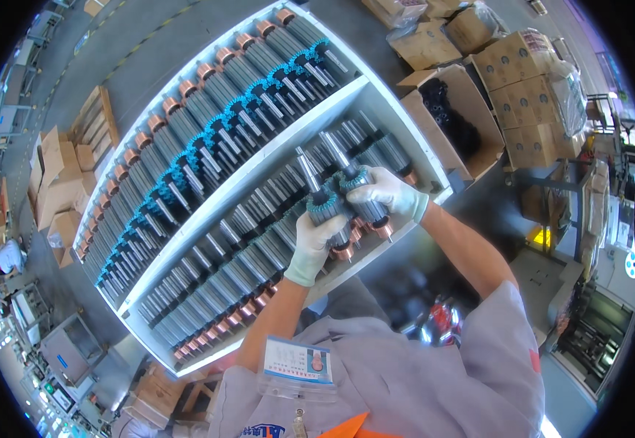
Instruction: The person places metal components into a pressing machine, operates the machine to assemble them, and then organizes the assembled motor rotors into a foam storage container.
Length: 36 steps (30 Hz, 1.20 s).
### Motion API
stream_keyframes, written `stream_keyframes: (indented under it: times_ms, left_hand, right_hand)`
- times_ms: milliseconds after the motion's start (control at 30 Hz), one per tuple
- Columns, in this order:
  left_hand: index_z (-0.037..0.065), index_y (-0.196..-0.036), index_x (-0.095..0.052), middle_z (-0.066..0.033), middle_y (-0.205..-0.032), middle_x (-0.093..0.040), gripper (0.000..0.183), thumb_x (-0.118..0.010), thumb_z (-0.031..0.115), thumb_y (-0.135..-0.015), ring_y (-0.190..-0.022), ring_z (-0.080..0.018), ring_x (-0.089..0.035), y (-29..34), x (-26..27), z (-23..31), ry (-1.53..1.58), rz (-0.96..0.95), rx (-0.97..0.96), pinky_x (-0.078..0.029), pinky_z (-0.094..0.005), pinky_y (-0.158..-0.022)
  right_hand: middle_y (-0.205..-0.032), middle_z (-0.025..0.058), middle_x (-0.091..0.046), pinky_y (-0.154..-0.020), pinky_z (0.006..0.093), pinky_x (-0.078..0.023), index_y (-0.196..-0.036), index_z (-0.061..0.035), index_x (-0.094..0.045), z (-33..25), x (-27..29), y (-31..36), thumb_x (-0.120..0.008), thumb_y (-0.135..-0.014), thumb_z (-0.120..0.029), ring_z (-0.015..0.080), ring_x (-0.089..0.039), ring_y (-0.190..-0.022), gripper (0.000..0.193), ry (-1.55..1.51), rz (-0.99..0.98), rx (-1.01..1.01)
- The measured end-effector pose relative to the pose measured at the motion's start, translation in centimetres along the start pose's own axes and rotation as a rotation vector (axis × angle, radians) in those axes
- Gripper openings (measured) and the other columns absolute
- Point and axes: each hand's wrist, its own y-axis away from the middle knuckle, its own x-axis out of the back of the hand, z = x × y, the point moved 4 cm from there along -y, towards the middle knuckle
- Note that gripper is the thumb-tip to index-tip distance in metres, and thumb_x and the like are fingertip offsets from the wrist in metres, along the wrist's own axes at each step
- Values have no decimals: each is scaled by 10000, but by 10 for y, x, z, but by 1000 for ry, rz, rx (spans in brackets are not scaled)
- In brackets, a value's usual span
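gripping ribbed steel rotors [339,191], both gloved hands closed: l hand [316,244], r hand [390,191], white tray [398,102]

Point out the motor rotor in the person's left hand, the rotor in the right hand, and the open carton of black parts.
left-hand rotor [322,206], head view, grey laminated core
right-hand rotor [357,179], head view, teal end
open carton [472,93], head view, inner side wall

White knit gloves, grey short-sleeved work shirt, clipped badge
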Motion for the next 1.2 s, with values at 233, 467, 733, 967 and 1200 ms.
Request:
stream_keyframes:
  times_ms: [233,467,733,967,1200]
  left_hand:
    - [-32,-1119,-651,-54,-972,-700,334,-767,184,-891,-778,-116,-659,1,19,-1,-225,394,68,-555,-267,-688]
    - [-131,-1063,-632,-321,-1031,-691,792,-639,635,-864,-1029,-407,-692,-10,31,36,-1200,442,300,-519,-428,-921]
    - [59,-1065,-701,-167,-981,-728,580,-732,565,-783,-938,-352,-709,-21,37,64,-1754,303,539,-549,-428,-833]
    - [138,-1314,-595,-120,-1170,-616,637,-810,318,-742,-1168,-339,-566,-4,24,36,-1776,435,-105,-414,-480,-1021]
    - [21,-1372,-521,-176,-1272,-602,681,-790,205,-775,-1236,-360,-539,10,15,46,-1633,416,-323,-391,-497,-1078]
  right_hand:
    - [-968,71,-683,-816,276,-539,-1161,30,-617,-12,19,-5,-837,-801,-227,120,-648,-865,494,438,106,-56]
    - [-896,89,-709,-802,318,-532,-1000,19,-688,-3,64,-14,-855,-722,-498,161,-655,-826,610,539,352,-222]
    - [-1173,266,-658,-925,423,-531,-1416,-66,-493,-21,59,-14,-752,-851,-347,387,-678,-1027,683,1135,545,37]
    - [-1156,230,-619,-920,451,-526,-1463,-127,-446,-38,30,-12,-647,-932,-323,392,-657,-1039,602,1516,220,-80]
    - [-1149,269,-666,-936,455,-520,-1333,42,-553,-29,-18,-100,-566,-990,-302,394,-676,-1015,485,1262,1,41]
